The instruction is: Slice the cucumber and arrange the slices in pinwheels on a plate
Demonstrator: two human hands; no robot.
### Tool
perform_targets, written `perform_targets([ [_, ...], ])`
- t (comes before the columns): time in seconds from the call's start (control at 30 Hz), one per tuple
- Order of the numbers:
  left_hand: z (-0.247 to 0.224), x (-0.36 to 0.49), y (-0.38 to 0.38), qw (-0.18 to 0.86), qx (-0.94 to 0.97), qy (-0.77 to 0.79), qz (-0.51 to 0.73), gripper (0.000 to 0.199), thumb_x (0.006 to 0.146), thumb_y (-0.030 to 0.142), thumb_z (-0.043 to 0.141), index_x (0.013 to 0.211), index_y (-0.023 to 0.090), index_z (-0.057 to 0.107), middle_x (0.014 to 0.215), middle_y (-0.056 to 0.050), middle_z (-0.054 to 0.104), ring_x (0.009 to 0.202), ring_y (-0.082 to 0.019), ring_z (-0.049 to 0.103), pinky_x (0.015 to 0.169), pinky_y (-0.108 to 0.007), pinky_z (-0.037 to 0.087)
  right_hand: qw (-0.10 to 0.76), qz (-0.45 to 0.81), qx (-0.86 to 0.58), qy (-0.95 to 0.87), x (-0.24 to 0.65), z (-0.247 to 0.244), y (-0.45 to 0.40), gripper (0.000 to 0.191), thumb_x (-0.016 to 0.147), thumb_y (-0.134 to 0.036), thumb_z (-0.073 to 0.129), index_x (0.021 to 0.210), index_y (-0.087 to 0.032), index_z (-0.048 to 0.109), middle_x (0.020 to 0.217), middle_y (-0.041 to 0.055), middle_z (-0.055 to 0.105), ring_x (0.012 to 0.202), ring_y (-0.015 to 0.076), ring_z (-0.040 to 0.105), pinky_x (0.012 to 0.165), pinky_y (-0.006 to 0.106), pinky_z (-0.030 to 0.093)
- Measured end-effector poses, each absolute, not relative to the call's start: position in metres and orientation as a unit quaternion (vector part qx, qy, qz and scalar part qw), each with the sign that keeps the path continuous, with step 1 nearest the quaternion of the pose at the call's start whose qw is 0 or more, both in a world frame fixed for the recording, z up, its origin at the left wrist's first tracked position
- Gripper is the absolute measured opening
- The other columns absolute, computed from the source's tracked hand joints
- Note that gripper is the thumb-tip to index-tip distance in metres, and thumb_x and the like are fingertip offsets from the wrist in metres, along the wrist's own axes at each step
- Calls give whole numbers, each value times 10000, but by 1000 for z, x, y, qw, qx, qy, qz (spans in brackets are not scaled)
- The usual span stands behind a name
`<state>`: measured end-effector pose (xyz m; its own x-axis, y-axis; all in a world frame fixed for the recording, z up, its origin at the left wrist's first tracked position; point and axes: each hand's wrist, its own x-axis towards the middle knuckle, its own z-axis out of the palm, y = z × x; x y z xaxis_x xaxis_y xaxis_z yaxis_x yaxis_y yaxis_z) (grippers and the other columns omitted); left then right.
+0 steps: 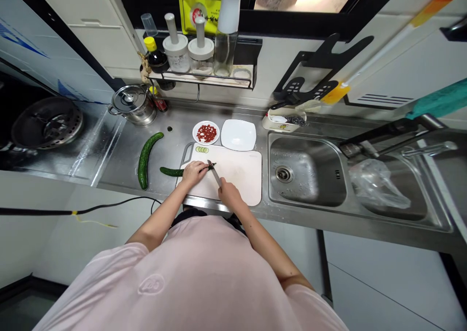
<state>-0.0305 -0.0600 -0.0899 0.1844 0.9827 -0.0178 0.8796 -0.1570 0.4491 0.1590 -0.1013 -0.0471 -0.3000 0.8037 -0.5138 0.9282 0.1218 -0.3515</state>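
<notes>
We are pressing the cucumber (170,172) onto the board (241,177) with the left hand (193,173), fingers closed over it, while the right hand (229,195) is clamping the knife (215,174). Curled fingertips and thin strokes look safest. Slices (202,149) are lying at the board's top edge, a second cucumber (146,159) on the steel counter (113,146) left, a sink (306,170) right, a pot (133,106) upper left.

Black-framed window (314,23) up top, daylight through it, white wall (292,65) behind stainless steel bench (171,136), inset double sink (306,134), white upper cabinets (98,24) left, white cabinet doors (383,287) below, dark floor (25,311) bottom left
</notes>
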Motion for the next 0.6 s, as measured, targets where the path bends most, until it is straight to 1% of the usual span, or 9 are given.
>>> perform_targets([
  [0.27, -87, -28, -61, 177, 742, 635, 124, 303, 909, 337, 443, 1108, 268, 661, 1081, -57, 641, 1032, -177, 539, 903, -297, 406, 105, -316, 590, 736, 158, -45, -103, 202, 905, -148, 360, 1100, -174, 408, 887, 99, 619, 798, 219, 602, 638, 273, 362],
  [0.6, -105, -35, -58, 154, 766, 593, 195, 244, 892, 328, 496, 1036, 249, 677, 984, -42, 675, 934, -174, 567, 841, -297, 427, 125, -319, 578, 741, 162, -36, -107, 201, 902, -151, 360, 1097, -167, 403, 877, 95, 620, 785, 207, 603, 601, 259, 346],
])
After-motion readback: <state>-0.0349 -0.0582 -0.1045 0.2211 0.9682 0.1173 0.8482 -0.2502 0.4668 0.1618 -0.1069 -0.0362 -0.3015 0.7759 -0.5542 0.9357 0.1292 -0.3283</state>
